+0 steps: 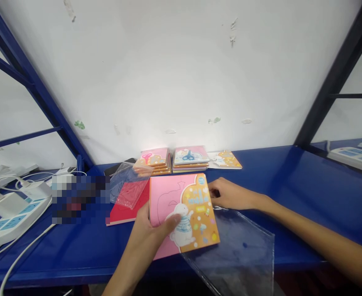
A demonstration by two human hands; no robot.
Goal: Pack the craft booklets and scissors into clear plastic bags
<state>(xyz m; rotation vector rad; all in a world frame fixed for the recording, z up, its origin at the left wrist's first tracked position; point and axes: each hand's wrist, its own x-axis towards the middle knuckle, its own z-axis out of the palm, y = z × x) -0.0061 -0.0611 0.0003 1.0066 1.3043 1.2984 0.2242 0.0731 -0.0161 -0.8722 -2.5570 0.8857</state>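
Head view: booklet (168, 193) is clamped in the left hand (147, 234), thumb on the cover, just over the blue shelf (307, 193). Its long axis is run near-to-far, top pointed at the white wall (181, 82). Right hand (230, 195) is curled at its far corner; grip can't be told.

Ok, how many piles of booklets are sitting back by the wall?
3, in a row behind the held booklet: left pile, middle pile, and a low right pile, perhaps one booklet. Any hidden behind them wouldn't show.
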